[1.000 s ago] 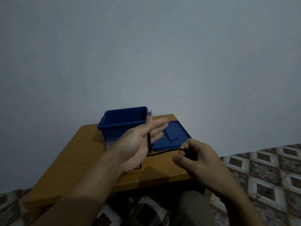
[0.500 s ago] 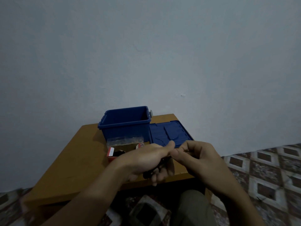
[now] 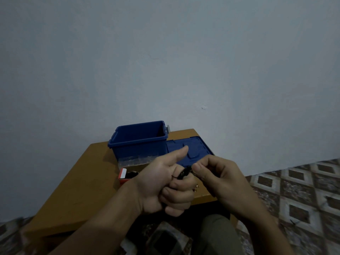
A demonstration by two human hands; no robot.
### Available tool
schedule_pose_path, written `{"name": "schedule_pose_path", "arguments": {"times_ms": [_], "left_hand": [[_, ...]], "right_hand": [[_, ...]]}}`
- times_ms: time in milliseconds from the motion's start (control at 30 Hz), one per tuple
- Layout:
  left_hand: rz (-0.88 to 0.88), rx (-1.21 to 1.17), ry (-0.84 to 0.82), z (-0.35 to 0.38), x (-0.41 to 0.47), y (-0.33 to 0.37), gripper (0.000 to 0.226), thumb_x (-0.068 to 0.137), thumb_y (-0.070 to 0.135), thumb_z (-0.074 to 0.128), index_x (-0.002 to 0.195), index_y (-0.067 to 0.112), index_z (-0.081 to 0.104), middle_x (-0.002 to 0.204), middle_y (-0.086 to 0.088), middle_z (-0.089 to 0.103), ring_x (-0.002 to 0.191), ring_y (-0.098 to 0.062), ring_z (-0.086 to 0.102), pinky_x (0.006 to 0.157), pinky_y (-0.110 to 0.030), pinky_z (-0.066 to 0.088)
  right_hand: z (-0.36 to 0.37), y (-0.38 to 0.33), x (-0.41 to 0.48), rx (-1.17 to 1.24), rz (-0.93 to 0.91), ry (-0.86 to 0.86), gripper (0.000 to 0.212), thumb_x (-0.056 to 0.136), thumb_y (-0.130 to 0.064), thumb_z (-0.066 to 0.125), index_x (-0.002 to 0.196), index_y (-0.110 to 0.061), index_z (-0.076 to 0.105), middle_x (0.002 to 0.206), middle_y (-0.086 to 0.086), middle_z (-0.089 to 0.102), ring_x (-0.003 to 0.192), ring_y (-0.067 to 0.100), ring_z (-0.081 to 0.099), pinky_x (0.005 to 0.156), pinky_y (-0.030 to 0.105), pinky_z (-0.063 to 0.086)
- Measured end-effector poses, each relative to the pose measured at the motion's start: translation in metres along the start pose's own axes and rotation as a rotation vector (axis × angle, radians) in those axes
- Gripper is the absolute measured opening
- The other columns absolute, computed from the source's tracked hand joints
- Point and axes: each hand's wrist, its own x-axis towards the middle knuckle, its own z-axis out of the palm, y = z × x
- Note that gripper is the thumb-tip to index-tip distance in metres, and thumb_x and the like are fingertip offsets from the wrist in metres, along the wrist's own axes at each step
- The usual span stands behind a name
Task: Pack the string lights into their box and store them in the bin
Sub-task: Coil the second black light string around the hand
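A small bundle of thin black string lights (image 3: 184, 174), with tiny pale flecks along the cord, sits wound around the curled fingers of the left hand (image 3: 161, 186), above the near edge of the table. The left hand grips the coil in a fist, thumb pointing up. Half a second ago this hand lay palm down over the bundle; it has since rolled so the palm side faces the camera. The right hand (image 3: 220, 179) pinches the loose end of the cord between thumb and forefinger, just beside the coil.

Behind the left wrist lies an open red and white cardboard box (image 3: 123, 174); no writing on it can be read. A clear plastic bag (image 3: 136, 160) rests behind the box, against an open dark blue plastic bin (image 3: 138, 144). The bin's flat blue lid (image 3: 193, 151) lies beside it on the brown wooden table (image 3: 73, 181). A pale grey wall (image 3: 165, 61) stands behind, and brown diamond-patterned floor tiles (image 3: 298, 190) show at right.
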Motion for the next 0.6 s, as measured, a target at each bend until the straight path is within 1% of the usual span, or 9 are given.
{"name": "schedule_pose_path", "arguments": {"times_ms": [67, 133, 233, 300, 367, 433, 500, 533, 600], "left_hand": [[0.025, 0.000, -0.034, -0.001, -0.001, 0.001, 0.067, 0.100, 0.063, 0.024, 0.058, 0.013, 0.040, 0.045, 0.000, 0.032, 0.040, -0.014, 0.027, 0.047, -0.027, 0.033], [0.077, 0.003, -0.057, -0.001, -0.002, 0.001, 0.067, 0.101, 0.056, 0.022, 0.065, 0.007, 0.053, 0.050, -0.003, 0.046, 0.044, -0.016, 0.041, 0.054, -0.030, 0.041], [0.175, -0.020, -0.075, -0.002, -0.003, 0.002, 0.070, 0.100, 0.054, 0.025, 0.086, -0.002, 0.065, 0.072, -0.015, 0.066, 0.064, -0.026, 0.062, 0.073, -0.040, 0.046], [0.234, -0.076, -0.100, -0.002, -0.003, 0.004, 0.073, 0.100, 0.056, 0.030, 0.107, -0.008, 0.064, 0.094, -0.022, 0.070, 0.085, -0.033, 0.067, 0.087, -0.046, 0.046], [0.292, -0.131, -0.118, 0.000, -0.003, 0.007, 0.075, 0.100, 0.056, 0.034, 0.124, -0.012, 0.056, 0.109, -0.026, 0.068, 0.100, -0.036, 0.066, 0.097, -0.049, 0.043], [0.340, -0.144, -0.127, 0.003, -0.003, 0.009, 0.080, 0.100, 0.058, 0.034, 0.134, -0.013, 0.048, 0.118, -0.027, 0.066, 0.108, -0.038, 0.063, 0.103, -0.051, 0.040], [0.385, -0.155, -0.121, 0.005, -0.003, 0.011, 0.084, 0.100, 0.061, 0.031, 0.140, -0.012, 0.042, 0.125, -0.027, 0.063, 0.113, -0.039, 0.061, 0.106, -0.052, 0.039], [0.410, -0.160, -0.113, 0.005, -0.003, 0.013, 0.086, 0.100, 0.062, 0.030, 0.142, -0.012, 0.040, 0.127, -0.027, 0.062, 0.114, -0.039, 0.062, 0.108, -0.052, 0.038], [0.459, -0.158, -0.075, 0.005, -0.003, 0.016, 0.087, 0.099, 0.064, 0.029, 0.144, -0.009, 0.040, 0.131, -0.025, 0.061, 0.116, -0.038, 0.062, 0.109, -0.051, 0.038]], "right_hand": [[-0.001, 0.002, 0.000, -0.006, 0.015, 0.000, 0.027, 0.091, -0.037, 0.062, 0.080, -0.013, 0.066, 0.058, -0.009, 0.055, 0.051, 0.002, 0.046, 0.051, 0.017, 0.038], [-0.003, 0.005, 0.000, -0.011, 0.031, 0.001, 0.027, 0.090, -0.040, 0.062, 0.082, -0.015, 0.067, 0.061, -0.002, 0.058, 0.055, 0.011, 0.050, 0.053, 0.027, 0.041], [-0.004, 0.009, 0.000, -0.039, 0.034, -0.008, 0.019, 0.093, -0.034, 0.061, 0.083, -0.019, 0.069, 0.073, 0.006, 0.068, 0.066, 0.016, 0.061, 0.062, 0.030, 0.050], [-0.003, 0.012, 0.001, -0.108, 0.042, -0.012, 0.015, 0.097, -0.027, 0.060, 0.089, -0.022, 0.072, 0.084, 0.003, 0.074, 0.079, 0.017, 0.069, 0.071, 0.035, 0.056], [-0.003, 0.014, 0.001, -0.153, 0.070, -0.020, 0.016, 0.099, -0.022, 0.060, 0.101, -0.026, 0.075, 0.096, -0.002, 0.077, 0.091, 0.018, 0.073, 0.078, 0.042, 0.060], [-0.003, 0.015, 0.002, -0.248, 0.059, -0.012, 0.021, 0.099, -0.018, 0.060, 0.104, -0.033, 0.074, 0.099, -0.011, 0.077, 0.093, 0.013, 0.072, 0.079, 0.039, 0.060], [-0.001, 0.016, 0.002, -0.317, 0.041, -0.007, 0.023, 0.099, -0.016, 0.059, 0.103, -0.035, 0.071, 0.099, -0.020, 0.074, 0.092, 0.002, 0.069, 0.078, 0.027, 0.058], [0.000, 0.017, 0.002, -0.329, 0.031, 0.013, 0.022, 0.099, -0.017, 0.058, 0.104, -0.035, 0.069, 0.098, -0.025, 0.072, 0.091, -0.002, 0.068, 0.074, 0.018, 0.054], [0.001, 0.022, 0.003, -0.341, 0.043, 0.088, 0.013, 0.100, -0.023, 0.056, 0.108, -0.029, 0.063, 0.096, -0.031, 0.067, 0.088, -0.006, 0.064, 0.069, 0.012, 0.048]]}}
